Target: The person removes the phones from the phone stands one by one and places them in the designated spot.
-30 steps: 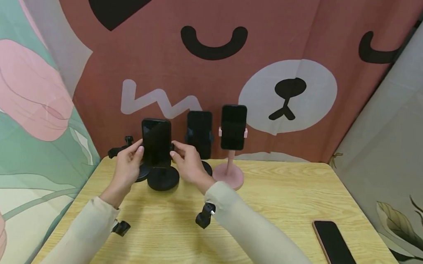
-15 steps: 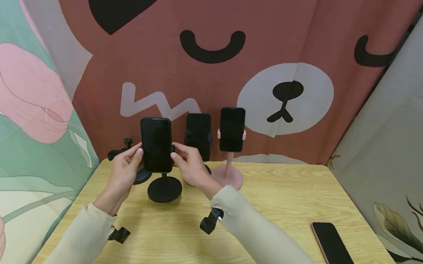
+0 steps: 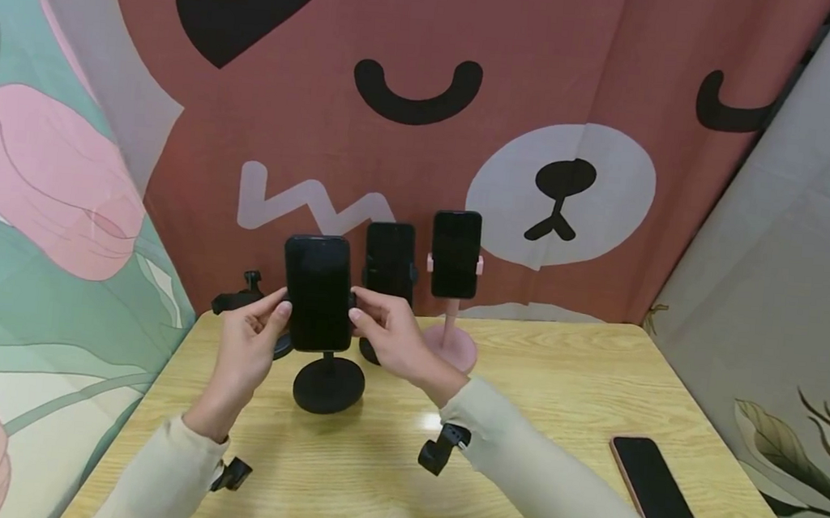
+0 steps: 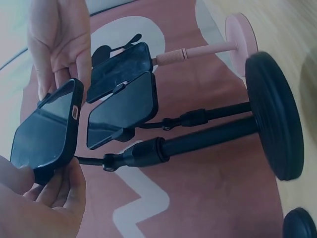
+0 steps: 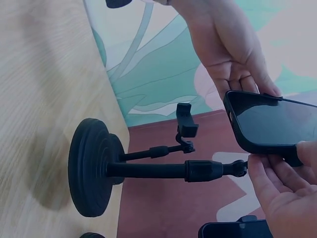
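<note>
A black phone sits upright in the clamp of a black phone stand, facing me. My left hand pinches the clamp at the phone's left edge, thumb in front and fingers behind. On the opposite edge, my right hand pinches the clamp's other side in the same way. The left wrist view shows both hands around the phone and the stand's stem running to its round base. Whether that base touches the table cannot be told.
Behind stand another black stand with a phone and a pink stand with a phone. A black stand with a bare clamp is at the left. A pink-edged phone lies on the wooden table at right.
Both hands have brought the black stand with its phone toward me and slightly right. More of its base and stem shows now. The other stands and the lying phone keep their places.
</note>
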`<state>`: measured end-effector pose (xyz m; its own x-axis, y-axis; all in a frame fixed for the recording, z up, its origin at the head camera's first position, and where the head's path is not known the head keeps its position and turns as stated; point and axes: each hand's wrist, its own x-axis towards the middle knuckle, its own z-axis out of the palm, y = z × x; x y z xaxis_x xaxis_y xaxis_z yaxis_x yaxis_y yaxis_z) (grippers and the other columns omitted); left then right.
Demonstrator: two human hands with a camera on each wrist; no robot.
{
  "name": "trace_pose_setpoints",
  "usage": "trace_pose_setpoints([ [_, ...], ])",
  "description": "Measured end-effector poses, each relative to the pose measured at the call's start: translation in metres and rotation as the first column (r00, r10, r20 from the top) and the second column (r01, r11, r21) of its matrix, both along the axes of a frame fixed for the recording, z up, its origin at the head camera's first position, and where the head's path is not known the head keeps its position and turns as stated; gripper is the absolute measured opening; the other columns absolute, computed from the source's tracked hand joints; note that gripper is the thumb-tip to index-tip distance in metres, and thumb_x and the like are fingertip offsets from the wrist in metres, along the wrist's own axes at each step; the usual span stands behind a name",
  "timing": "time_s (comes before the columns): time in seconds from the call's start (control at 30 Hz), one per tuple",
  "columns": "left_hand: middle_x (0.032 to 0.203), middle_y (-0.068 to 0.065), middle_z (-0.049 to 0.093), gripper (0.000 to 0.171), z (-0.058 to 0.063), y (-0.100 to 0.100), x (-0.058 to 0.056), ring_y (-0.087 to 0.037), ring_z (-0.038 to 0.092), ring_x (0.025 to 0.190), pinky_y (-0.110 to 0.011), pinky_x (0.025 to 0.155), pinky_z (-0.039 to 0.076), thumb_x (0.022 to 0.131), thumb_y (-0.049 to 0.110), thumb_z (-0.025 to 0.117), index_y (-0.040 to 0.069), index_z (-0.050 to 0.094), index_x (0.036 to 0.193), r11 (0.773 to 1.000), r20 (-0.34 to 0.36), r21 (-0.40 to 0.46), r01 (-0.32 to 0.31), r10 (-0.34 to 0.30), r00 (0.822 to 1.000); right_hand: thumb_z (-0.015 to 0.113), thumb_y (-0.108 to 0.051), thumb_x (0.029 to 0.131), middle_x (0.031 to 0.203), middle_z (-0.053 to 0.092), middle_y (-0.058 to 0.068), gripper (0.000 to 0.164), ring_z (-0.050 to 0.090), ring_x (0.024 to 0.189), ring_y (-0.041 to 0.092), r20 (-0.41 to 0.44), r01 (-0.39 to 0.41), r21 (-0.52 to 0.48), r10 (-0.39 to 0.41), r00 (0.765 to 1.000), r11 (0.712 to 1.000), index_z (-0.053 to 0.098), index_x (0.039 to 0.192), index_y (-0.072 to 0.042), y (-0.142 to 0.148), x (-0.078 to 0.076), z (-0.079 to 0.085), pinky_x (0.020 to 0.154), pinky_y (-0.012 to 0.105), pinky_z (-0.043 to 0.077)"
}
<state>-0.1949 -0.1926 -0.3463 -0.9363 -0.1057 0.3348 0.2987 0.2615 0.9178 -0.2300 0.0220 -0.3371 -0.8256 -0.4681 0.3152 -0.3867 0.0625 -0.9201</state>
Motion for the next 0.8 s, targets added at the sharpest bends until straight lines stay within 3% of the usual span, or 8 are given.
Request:
trace_pose_setpoints([
  [0.23,0.12,-0.028,0.069,0.038,0.001,0.008,0.008,0.019,0.061,0.089,-0.004,0.082,0.049,0.104,0.013,0.056,-0.004,0.057,0.138,0.992,-0.06,-0.114,-0.06,0.053,0.997,0.047,-0.004,0.106,0.15,0.049,0.027,0.046,0.065,0.117,0.041,-0.003,-0.018,0.012,0.019,1.0,1.0,0.038,0.151,0.007,0.015,0.009,0.001,0.098,0.048,0.056],
  [0.37,0.114,-0.03,0.071,0.037,0.001,0.013,0.014,0.016,0.061,0.084,-0.005,0.074,0.048,0.103,0.011,0.058,-0.006,0.058,0.137,0.992,-0.08,-0.115,-0.047,0.038,0.996,0.047,-0.005,0.107,0.152,0.048,0.025,0.047,0.064,0.12,0.04,-0.009,-0.021,0.021,0.022,1.0,1.0,0.038,0.152,0.006,0.023,0.015,-0.002,0.1,0.046,0.056],
  [0.6,0.115,-0.034,0.069,0.034,-0.001,0.024,0.02,0.015,0.063,0.087,-0.006,0.079,0.052,0.099,0.001,0.061,-0.013,0.06,0.13,0.999,-0.142,-0.054,-0.002,-0.005,0.99,0.046,-0.006,0.107,0.154,0.045,0.024,0.047,0.059,0.128,0.037,-0.043,0.002,0.028,-0.001,0.999,1.0,0.037,0.152,0.007,0.034,0.026,-0.007,0.104,0.046,0.053],
  [0.73,0.113,-0.034,0.069,0.033,-0.004,0.03,0.02,0.014,0.064,0.085,-0.007,0.079,0.052,0.098,0.0,0.062,-0.013,0.061,0.129,0.998,-0.157,-0.063,0.02,-0.029,0.987,0.048,-0.009,0.107,0.146,0.054,0.024,0.046,0.066,0.118,0.032,-0.068,0.07,0.045,-0.067,0.995,0.997,0.041,0.15,0.005,0.042,0.032,-0.009,0.098,0.034,0.056],
  [0.8,0.113,-0.033,0.07,0.034,-0.005,0.033,0.021,0.013,0.065,0.087,-0.007,0.08,0.052,0.098,0.001,0.063,-0.013,0.061,0.129,0.997,-0.149,-0.065,0.036,-0.045,0.988,0.049,-0.009,0.107,0.131,0.063,0.025,0.045,0.067,0.108,0.027,-0.073,0.089,0.04,-0.086,0.994,0.995,0.043,0.149,0.006,0.046,0.033,-0.01,0.086,0.027,0.055],
])
